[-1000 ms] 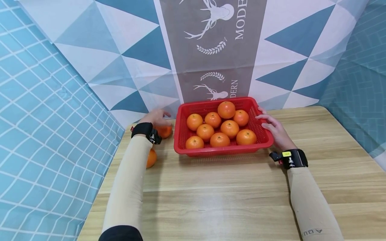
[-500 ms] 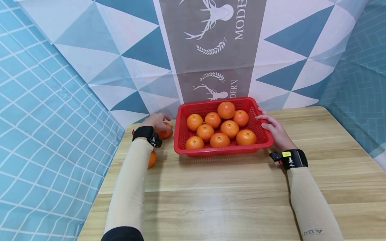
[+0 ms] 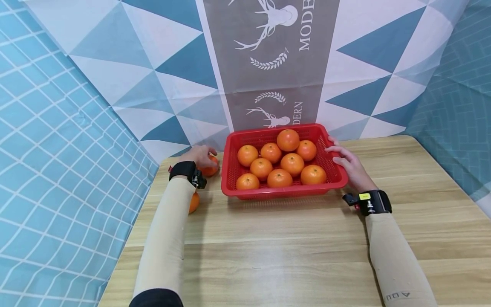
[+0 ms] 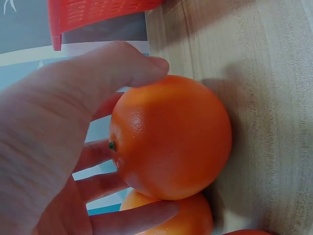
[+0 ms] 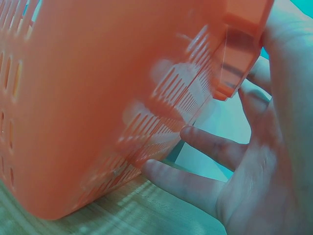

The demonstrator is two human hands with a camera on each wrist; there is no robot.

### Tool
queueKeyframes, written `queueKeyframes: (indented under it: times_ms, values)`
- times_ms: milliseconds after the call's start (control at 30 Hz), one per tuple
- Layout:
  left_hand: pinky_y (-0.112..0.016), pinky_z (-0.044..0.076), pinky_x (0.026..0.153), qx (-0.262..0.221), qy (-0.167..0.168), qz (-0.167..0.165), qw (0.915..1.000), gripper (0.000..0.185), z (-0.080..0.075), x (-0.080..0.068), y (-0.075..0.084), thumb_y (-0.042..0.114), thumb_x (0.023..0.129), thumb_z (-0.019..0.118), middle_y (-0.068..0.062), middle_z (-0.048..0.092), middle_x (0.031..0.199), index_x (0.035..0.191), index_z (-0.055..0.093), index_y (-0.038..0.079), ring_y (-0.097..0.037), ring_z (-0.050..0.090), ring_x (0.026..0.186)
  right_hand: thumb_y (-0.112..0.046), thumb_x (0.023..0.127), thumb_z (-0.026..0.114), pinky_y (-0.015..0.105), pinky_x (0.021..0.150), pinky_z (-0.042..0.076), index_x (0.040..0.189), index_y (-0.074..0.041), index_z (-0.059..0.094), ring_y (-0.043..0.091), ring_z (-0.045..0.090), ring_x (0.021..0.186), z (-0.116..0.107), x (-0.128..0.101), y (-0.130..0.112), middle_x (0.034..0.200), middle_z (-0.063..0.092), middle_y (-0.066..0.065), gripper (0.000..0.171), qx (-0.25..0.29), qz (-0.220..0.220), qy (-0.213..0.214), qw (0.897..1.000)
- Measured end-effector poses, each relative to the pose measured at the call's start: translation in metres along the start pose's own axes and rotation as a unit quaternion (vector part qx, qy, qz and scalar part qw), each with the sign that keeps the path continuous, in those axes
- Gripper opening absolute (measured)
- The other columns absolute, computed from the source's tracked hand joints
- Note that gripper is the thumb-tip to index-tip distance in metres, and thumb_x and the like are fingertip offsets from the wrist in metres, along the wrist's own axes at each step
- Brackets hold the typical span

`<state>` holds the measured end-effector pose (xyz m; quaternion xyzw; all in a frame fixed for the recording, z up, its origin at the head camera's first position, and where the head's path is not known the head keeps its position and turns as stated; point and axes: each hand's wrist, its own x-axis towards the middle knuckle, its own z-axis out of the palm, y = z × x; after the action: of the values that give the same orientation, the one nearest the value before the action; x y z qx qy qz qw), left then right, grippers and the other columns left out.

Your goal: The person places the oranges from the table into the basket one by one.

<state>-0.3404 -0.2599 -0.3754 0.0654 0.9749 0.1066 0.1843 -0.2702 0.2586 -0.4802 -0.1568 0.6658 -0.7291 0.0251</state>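
— What can be read on the backdrop (image 3: 268,64)?

— On its grey centre strip, beside a white deer head, stand the upright letters "MODE", cut off by the top edge. Lower on the same strip, next to a smaller deer, "DERN" shows above the red basket (image 3: 284,192).

— Anything elsewhere?

— The right sleeve (image 3: 397,264) carries small dark letters near the bottom edge, reading about "A D U". The yellow tag on the right wristband (image 3: 370,200) is too small to read.

Staged recording set-up, not a lived-in room: a light wood-grain table (image 3: 291,238) stands enclosed by hung printed cloth backdrops, blue and white triangles with a grey deer-and-lettering panel (image 3: 268,64) behind, blue grid-patterned sheets (image 3: 57,149) at both sides. Black camera bands (image 3: 370,201) strapped on both wrists
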Motion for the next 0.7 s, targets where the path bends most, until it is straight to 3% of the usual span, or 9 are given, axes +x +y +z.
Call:
queueKeyframes:
  times_ms: [200,700]
  values:
    - [-0.055,0.060,0.111,0.002,-0.006,-0.014,0.9999,0.066,0.0012,0.0041,-0.0015,0.034,0.099,0.079,-0.023,0.063,0.152,0.158,0.062,0.011,-0.040,0.057,0.135,-0.018,0.117,0.053,0.015,0.101,0.062,0.152,-0.012,0.064,0.039,-0.001,0.180,-0.0006,-0.0002,0.0000,0.193,0.012,-0.004,0.037,-0.001,0.000,0.001,1.000]
    - [-0.052,0.059,0.115,0.001,-0.009,-0.002,1.0000,0.063,0.0004,0.0022,0.0007,0.030,0.102,0.078,-0.024,0.062,0.153,0.158,0.061,0.007,-0.041,0.056,0.136,-0.019,0.117,0.055,0.016,0.101,0.062,0.157,-0.004,0.057,0.040,0.000,0.179,0.0007,-0.0001,0.0001,0.193,0.012,-0.004,0.042,-0.006,0.003,0.002,1.000]
